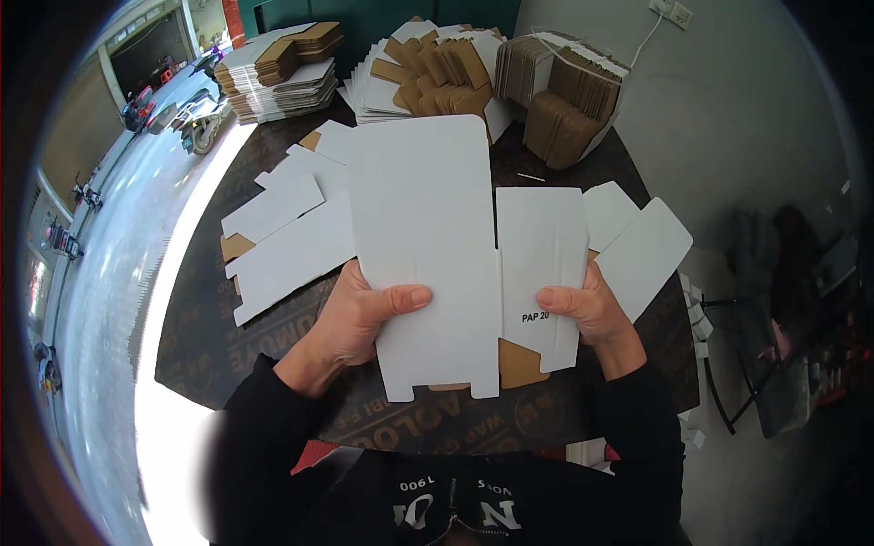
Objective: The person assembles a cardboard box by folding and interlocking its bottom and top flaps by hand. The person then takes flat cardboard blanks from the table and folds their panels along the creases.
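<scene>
A flattened white cardboard box (426,200) is held up in front of me over the dark table. My left hand (369,308) grips its left edge, thumb lying across the large white panel. On the narrower right panel, printed "PAP 20", my right hand (587,308) grips the right edge with its thumb on the front. The fingers of both hands are hidden behind the card. Brown inner cardboard (523,364) shows at the lower right of the box. Loose white flat boxes (296,255) lie left of my left hand, and another white flat box (645,259) lies right of my right hand.
At the table's (364,428) far side stand a left stack of flat boxes (278,77), a fanned middle pile (428,77) and a strapped bundle (569,96). A dark chair (765,382) stands right, with small white pieces (696,323) near it. Scooters (198,123) are outside left.
</scene>
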Available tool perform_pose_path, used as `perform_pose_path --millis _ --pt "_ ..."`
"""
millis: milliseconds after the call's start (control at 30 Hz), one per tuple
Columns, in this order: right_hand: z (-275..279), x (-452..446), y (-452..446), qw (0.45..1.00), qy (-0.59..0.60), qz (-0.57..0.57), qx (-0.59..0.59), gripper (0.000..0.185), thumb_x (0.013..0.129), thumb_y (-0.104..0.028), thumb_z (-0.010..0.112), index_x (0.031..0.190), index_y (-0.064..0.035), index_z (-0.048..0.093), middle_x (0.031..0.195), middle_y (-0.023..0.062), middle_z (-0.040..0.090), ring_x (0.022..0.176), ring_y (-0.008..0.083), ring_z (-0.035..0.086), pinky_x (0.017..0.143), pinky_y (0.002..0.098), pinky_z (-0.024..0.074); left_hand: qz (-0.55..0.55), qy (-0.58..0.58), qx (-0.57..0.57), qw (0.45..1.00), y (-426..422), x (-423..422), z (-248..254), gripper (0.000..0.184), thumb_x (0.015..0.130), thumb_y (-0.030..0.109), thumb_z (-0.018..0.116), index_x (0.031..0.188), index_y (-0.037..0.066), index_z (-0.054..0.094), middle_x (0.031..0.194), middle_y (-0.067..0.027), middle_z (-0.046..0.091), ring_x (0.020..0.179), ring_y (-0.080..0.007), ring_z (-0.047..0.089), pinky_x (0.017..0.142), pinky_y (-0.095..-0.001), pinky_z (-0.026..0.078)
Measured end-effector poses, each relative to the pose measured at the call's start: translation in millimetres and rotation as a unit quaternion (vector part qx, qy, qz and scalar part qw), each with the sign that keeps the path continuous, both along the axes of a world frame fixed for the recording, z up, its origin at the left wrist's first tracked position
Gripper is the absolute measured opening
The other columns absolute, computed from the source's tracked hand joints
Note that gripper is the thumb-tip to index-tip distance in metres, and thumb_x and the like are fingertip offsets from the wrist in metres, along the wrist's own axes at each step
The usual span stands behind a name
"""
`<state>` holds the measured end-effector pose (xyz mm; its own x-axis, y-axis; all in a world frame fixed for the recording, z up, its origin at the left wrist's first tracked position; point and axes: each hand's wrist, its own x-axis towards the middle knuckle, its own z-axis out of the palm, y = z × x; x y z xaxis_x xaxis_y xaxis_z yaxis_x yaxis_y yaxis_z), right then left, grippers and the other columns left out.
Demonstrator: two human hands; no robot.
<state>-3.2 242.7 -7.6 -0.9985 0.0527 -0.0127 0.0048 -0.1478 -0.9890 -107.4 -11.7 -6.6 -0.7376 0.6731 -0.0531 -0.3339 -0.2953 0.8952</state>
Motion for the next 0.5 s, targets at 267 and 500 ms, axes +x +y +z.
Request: perform_pose_path --millis 267,500 --pt "-9 -6 -2 1.000 0.004 -0.011 0.024 0.063 0.075 -0.008 0.074 0.131 0.0044 0.049 0.105 0.0223 0.069 0.077 0.0277 0.071 0.074 0.0329 0.0582 0.015 0.043 -0.015 0.999 -3 -5 1 0.041 0.081 0.005 0.075 0.114 -0.010 0.056 0.092 -0.0255 0.068 0.068 -0.0295 0.071 0.063 -0.0339 0.061" --pt "-7 -2 -6 0.997 0.009 -0.063 -0.050 0.048 0.085 -0.012 0.068 0.125 0.0067 0.052 0.098 0.0193 0.069 0.081 0.0249 0.068 0.076 0.0315 0.0550 0.018 -0.004 -0.031 0.999 -7 -11 0 0.036 0.084 0.008 0.072 0.110 -0.012 0.057 0.087 -0.0239 0.069 0.060 -0.0233 0.069 0.053 -0.0266 0.059"
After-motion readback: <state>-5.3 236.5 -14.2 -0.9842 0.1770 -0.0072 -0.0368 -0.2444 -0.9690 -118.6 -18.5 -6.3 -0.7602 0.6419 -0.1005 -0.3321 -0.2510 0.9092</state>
